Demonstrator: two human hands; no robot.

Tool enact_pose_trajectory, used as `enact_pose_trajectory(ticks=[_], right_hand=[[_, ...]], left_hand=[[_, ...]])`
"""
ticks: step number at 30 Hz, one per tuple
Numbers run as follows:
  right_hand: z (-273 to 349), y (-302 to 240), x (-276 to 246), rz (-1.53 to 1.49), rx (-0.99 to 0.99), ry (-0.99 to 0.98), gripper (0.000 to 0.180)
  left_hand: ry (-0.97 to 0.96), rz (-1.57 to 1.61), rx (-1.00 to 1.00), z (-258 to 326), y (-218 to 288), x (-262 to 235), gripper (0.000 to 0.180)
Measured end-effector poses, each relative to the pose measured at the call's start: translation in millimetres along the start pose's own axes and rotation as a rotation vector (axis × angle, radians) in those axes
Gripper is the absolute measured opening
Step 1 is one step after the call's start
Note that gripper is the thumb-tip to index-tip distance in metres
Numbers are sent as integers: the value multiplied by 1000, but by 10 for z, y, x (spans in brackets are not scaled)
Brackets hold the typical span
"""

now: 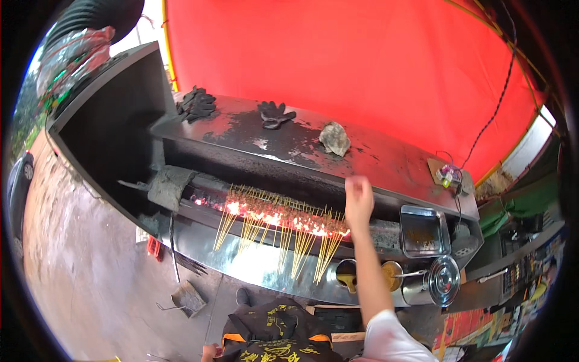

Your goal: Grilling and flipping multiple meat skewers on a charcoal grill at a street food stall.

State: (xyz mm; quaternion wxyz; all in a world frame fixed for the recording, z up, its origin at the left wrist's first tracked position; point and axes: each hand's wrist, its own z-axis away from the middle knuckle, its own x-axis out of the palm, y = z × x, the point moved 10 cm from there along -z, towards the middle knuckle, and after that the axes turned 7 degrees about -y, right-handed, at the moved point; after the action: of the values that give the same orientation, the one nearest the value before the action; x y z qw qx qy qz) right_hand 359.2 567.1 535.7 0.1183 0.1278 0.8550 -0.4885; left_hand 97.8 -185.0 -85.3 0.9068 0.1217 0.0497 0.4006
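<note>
Right hand [360, 196] curled, left hand [211, 351] near — I cannot tell whether either's fingers grasp anything. Flames [271, 219] could char skewers [303, 253] left unturned.

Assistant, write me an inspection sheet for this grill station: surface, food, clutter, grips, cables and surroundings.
Surface: metal counter behind the coals, marked with dark patches.
Food: skewers lie in a row across the glowing coals, bare stick ends toward the person.
Clutter: black gloves and a stone on the counter.
Grips: right hand raised near the row's right end, anything in its grip too small to tell; left hand at the lower edge, its grip unclear.
Cables: dark cord hangs toward the counter's right end.
Surroundings: red sheet behind, wide black hose upper left, car far left.
</note>
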Motion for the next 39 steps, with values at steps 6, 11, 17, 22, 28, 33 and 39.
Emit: enact_pose_trajectory(ticks=[6,11,17,22,28,33,39], right_hand=[[-1936,1012,731,619,-11,-339,60],[-1898,956,1523,370,-159,-595,61],[-1185,57,2069,-318,98,-923,40],[-129,-611,2468,-924,373,-1197,56],[433,-1187,2775,-987,456,-1303,60],[506,-1595,3259,-424,199,-1245,34],[634,-1466,4057,466,-352,-1086,35]], left_hand=[[34,215,316,883,797,724,23],[139,484,283,1261,200,668,26],[151,-347,201,1189,-1048,390,23],[172,-373,77,1284,-896,134,24],[234,402,160,849,379,-204,17],[106,412,359,924,1656,-322,26],[21,372,402,822,2037,-498,27]])
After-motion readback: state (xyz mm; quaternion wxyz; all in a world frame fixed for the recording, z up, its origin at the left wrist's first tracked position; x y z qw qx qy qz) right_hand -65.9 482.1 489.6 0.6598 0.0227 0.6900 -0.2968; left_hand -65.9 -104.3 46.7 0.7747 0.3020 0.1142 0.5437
